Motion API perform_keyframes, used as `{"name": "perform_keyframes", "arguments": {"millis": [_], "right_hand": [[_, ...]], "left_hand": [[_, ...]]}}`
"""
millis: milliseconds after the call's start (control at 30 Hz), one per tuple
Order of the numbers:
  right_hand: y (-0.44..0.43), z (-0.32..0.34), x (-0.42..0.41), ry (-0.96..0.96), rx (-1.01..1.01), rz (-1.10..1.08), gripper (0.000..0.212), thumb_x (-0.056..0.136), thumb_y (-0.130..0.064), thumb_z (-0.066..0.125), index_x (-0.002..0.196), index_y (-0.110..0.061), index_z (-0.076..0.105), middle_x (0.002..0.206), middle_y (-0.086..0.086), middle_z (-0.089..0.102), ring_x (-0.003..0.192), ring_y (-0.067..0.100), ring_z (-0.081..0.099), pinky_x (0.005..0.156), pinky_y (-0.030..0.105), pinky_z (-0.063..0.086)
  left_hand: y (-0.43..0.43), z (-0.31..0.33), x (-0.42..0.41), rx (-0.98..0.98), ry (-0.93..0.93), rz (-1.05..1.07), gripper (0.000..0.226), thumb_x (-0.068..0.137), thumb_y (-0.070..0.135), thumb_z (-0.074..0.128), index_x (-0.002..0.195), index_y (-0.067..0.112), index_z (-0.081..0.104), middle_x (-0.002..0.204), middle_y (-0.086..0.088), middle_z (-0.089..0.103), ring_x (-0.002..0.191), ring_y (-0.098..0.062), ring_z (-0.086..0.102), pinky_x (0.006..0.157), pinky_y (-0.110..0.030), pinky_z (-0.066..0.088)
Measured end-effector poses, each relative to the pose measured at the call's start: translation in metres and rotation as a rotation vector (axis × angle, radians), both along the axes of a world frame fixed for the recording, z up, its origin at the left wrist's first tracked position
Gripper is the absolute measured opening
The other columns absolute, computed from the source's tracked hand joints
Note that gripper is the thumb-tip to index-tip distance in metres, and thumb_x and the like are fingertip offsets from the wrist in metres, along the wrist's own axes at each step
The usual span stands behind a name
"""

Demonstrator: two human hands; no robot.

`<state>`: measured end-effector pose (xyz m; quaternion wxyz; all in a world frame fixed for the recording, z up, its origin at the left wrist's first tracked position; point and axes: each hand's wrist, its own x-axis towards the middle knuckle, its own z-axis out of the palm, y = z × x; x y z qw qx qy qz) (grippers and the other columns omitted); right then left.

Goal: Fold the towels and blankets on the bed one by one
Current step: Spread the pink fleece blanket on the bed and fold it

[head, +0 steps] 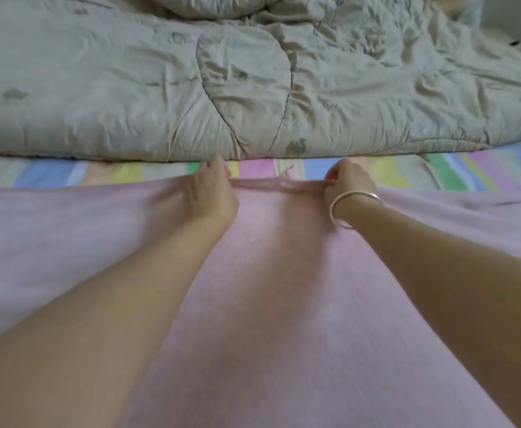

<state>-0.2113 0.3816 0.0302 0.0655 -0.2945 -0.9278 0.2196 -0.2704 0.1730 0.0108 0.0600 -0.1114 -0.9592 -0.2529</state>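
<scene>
- The pink blanket [283, 304] lies spread over the near side of the bed [484, 171]; it runs out of view at the left, right and near edges; its far edge crosses the bed from side to side, about midway to the far side
- The left hand [214, 193] is at the middle of that far edge, palm down; its fingers are curled and pinch the blanket's hem; the thumb side faces the other hand
- The right hand [350, 183] is just to the right of it, apart from it; its fingers are curled and also pinch the hem; a silver bangle [356, 193] sits on its wrist
- Between the two hands a short stretch of the hem is drawn taut and lifted slightly off the bed; the fabric fans out in soft ridges from each grip toward the near edge
- Both forearms are bare and reach out over the blanket from the near corners of the view
- A band of striped sheet [67, 174] in pastel pink, blue, yellow and green shows just beyond the blanket's far edge
- A grey-green quilt [253, 88] with small camel prints lies rumpled over the far side of the bed; its near edge rests on the striped sheet, close to the fingertips of both hands; whether it touches them I cannot tell
</scene>
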Motion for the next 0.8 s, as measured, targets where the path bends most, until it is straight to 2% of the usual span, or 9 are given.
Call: {"name": "perform_keyframes", "arguments": {"millis": [67, 133, 233, 300, 400, 500, 567, 633, 800], "right_hand": [[-0.015, -0.034, 0.009, -0.064, -0.031, 0.134, 0.043, 0.096, -0.026, 0.041, 0.137, -0.016, 0.044, 0.144, 0.015, 0.039, 0.131, 0.031, 0.039, 0.108, 0.032, 0.026], [-0.025, -0.059, 0.018, -0.112, 0.107, 0.242, 0.054, 0.097, -0.035, 0.027, 0.148, -0.022, 0.029, 0.155, 0.013, 0.021, 0.143, 0.03, 0.019, 0.117, 0.038, 0.01], [-0.027, -0.066, 0.015, -0.246, 0.207, 0.245, 0.053, 0.101, -0.028, 0.024, 0.153, -0.029, 0.012, 0.161, 0.011, 0.0, 0.148, 0.03, 0.0, 0.119, 0.041, -0.002], [-0.036, -0.056, 0.01, -0.281, 0.163, 0.157, 0.053, 0.101, -0.025, 0.023, 0.153, -0.03, 0.01, 0.161, 0.012, -0.004, 0.148, 0.03, -0.002, 0.12, 0.042, -0.001], [-0.068, -0.028, 0.021, -0.16, -0.035, 0.022, 0.051, 0.1, -0.027, 0.034, 0.15, -0.027, 0.024, 0.161, 0.01, 0.005, 0.148, 0.029, 0.005, 0.119, 0.041, 0.007], [-0.128, -0.021, 0.074, -0.121, 0.072, 0.219, 0.059, 0.097, -0.032, 0.039, 0.152, -0.028, 0.018, 0.162, 0.002, -0.001, 0.148, 0.027, -0.005, 0.12, 0.042, 0.0], [-0.187, -0.027, 0.118, -0.174, 0.109, 0.385, 0.067, 0.09, -0.052, 0.021, 0.153, -0.031, 0.011, 0.162, 0.0, -0.007, 0.148, 0.025, -0.013, 0.118, 0.044, -0.01], [-0.233, -0.036, 0.139, -0.206, 0.139, 0.477, 0.09, 0.07, -0.063, -0.005, 0.153, -0.032, 0.004, 0.162, 0.0, -0.01, 0.147, 0.024, -0.017, 0.112, 0.044, -0.018], [-0.348, -0.039, 0.144, -0.234, 0.203, 0.674, 0.097, 0.064, -0.065, -0.013, 0.153, -0.03, 0.0, 0.161, 0.001, -0.013, 0.147, 0.025, -0.018, 0.115, 0.049, -0.017]], "left_hand": [[-0.01, -0.032, 0.012, -0.105, -0.114, -0.168, 0.049, 0.096, 0.027, 0.046, 0.141, 0.009, 0.04, 0.153, -0.016, 0.03, 0.144, -0.033, 0.022, 0.116, -0.038, 0.02], [-0.018, -0.057, 0.02, -0.25, -0.045, -0.218, 0.063, 0.096, 0.041, 0.025, 0.152, 0.012, 0.022, 0.162, -0.012, 0.009, 0.15, -0.029, 0.002, 0.121, -0.04, 0.004], [-0.009, -0.063, 0.027, -0.407, 0.067, -0.148, 0.063, 0.099, 0.04, 0.024, 0.155, 0.015, 0.013, 0.163, -0.012, 0.006, 0.15, -0.027, 0.0, 0.121, -0.045, 0.001], [0.001, -0.053, 0.033, -0.472, 0.074, -0.085, 0.062, 0.1, 0.037, 0.026, 0.155, 0.015, 0.009, 0.163, -0.011, 0.003, 0.15, -0.025, -0.003, 0.12, -0.05, -0.001], [-0.002, -0.032, 0.055, -0.374, 0.07, -0.057, 0.057, 0.099, 0.022, 0.032, 0.154, 0.016, 0.017, 0.163, -0.01, 0.003, 0.15, -0.024, 0.004, 0.12, -0.05, -0.001], [-0.046, -0.02, 0.092, -0.232, 0.075, -0.131, 0.053, 0.094, 0.02, 0.037, 0.147, 0.019, 0.038, 0.16, -0.006, 0.021, 0.146, -0.021, 0.022, 0.12, -0.045, 0.007], [-0.102, -0.024, 0.122, -0.235, 0.085, -0.153, 0.054, 0.092, 0.031, 0.029, 0.139, 0.018, 0.051, 0.154, -0.009, 0.037, 0.14, -0.023, 0.038, 0.117, -0.045, 0.021], [-0.156, -0.031, 0.141, -0.307, 0.045, -0.178, 0.061, 0.09, 0.039, 0.023, 0.137, 0.015, 0.054, 0.148, -0.012, 0.045, 0.136, -0.024, 0.044, 0.114, -0.046, 0.031], [-0.321, -0.033, 0.188, -0.415, 0.01, -0.033, 0.062, 0.094, 0.043, 0.024, 0.14, 0.012, 0.052, 0.146, -0.014, 0.047, 0.136, -0.027, 0.044, 0.111, -0.05, 0.033]]}}
